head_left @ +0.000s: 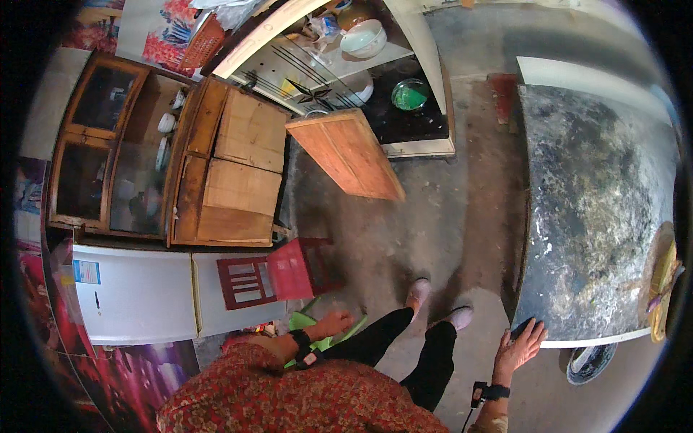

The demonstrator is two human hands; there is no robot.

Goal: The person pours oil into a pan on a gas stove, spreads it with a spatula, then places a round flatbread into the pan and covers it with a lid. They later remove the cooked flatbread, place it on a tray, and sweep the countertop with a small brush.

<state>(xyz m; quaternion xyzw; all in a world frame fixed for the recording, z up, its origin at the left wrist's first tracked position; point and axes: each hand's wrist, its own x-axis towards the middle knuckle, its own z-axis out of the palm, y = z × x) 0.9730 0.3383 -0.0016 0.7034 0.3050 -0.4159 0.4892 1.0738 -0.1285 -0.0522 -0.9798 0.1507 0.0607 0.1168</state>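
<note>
My left hand (337, 323) hangs low with loosely curled fingers, and nothing shows in it. Below it is a green plastic item (319, 342), partly hidden by my arm and leg. A red wooden chair (289, 273) stands just beyond that hand. My right hand (521, 349) rests on the near left corner of a table (590, 216) with a worn dark top and a white edge. Its fingers are spread; the area between thumb and fingers is dark. Each wrist wears a black band with a small device.
A flat wooden board (346, 154) stands tilted before a cabinet (419, 149) that holds a white bowl (364, 39) and a green bowl (410, 94). At left are a wooden cupboard (243, 200) and a white refrigerator (138, 295). A basin (591, 365) sits under the table.
</note>
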